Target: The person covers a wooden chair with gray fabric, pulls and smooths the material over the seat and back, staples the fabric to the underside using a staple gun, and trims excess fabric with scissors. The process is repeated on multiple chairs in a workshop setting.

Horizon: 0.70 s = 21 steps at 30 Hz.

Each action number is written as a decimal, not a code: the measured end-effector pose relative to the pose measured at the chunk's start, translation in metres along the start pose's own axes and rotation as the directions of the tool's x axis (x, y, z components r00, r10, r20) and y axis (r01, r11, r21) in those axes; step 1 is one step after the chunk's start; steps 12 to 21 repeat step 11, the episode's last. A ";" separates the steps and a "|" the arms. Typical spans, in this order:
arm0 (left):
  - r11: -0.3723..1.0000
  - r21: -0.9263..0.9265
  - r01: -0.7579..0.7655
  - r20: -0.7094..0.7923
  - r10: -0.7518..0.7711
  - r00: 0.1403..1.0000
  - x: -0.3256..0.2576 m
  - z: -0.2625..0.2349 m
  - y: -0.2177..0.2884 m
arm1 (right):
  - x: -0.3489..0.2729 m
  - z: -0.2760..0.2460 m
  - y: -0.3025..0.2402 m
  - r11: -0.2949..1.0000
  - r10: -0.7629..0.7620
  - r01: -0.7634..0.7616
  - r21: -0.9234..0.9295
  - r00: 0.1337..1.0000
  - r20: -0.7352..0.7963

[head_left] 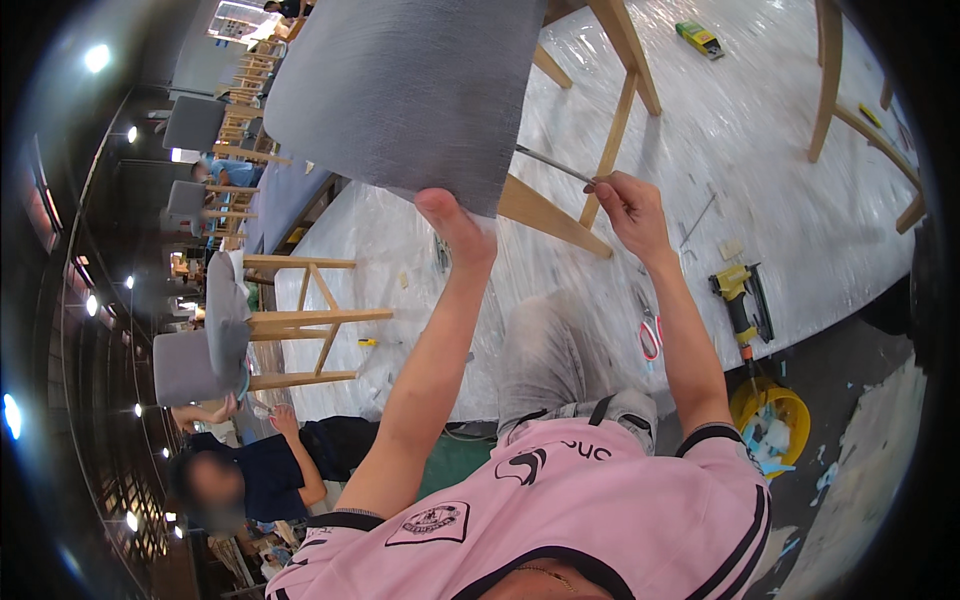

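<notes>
A grey upholstered chair (410,90) is tipped over in front of me, its wooden legs pointing right over the plastic-covered table. My left hand (458,230) grips the lower corner of the grey fabric, thumb on the outside and the other fingers hidden behind the edge. Closed around one end of a thin metal rod (555,166) is my right hand (632,208). The rod's far end disappears behind the chair's edge, so what it touches is hidden. The right hand is beside the wooden crossbar between the legs.
On the table lie red-handled scissors (651,338), a yellow-black air stapler (738,300) and a small green-yellow box (699,40). A yellow bucket (798,425) of scraps stands at lower right. Wooden chair legs (825,100) rise at far right. Leftward, a co-worker (255,470) handles another chair (225,330).
</notes>
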<state>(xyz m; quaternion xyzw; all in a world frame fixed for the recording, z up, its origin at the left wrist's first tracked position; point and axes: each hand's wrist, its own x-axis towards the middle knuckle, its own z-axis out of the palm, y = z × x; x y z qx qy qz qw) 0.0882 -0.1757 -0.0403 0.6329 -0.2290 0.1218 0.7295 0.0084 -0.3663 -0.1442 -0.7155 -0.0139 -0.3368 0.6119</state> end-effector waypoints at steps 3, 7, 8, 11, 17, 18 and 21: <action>0.999 0.031 -0.022 0.012 0.022 1.000 0.000 0.002 0.004 | 0.008 0.004 -0.005 1.000 -0.025 0.026 -0.015 1.000 0.007; 0.999 -0.034 -0.026 0.002 0.026 1.000 -0.002 0.015 0.016 | 0.015 0.001 -0.002 0.993 -0.122 0.122 -0.002 0.989 0.087; 0.999 -0.039 -0.024 -0.008 0.024 1.000 -0.001 0.015 0.016 | 0.020 -0.001 -0.001 0.994 -0.106 0.102 0.045 0.988 0.115; 0.998 -0.054 -0.018 -0.040 0.016 0.999 -0.003 0.014 0.017 | 0.028 -0.004 0.000 0.983 -0.067 0.028 0.180 0.974 0.215; 0.998 -0.054 -0.018 -0.040 0.016 0.999 -0.003 0.014 0.017 | 0.028 -0.004 0.000 0.983 -0.067 0.028 0.180 0.974 0.215; 0.998 -0.054 -0.018 -0.040 0.016 0.999 -0.003 0.014 0.017 | 0.028 -0.004 0.000 0.983 -0.067 0.028 0.180 0.974 0.215; 0.998 -0.054 -0.018 -0.040 0.016 0.999 -0.003 0.014 0.017 | 0.028 -0.004 0.000 0.983 -0.067 0.028 0.180 0.974 0.215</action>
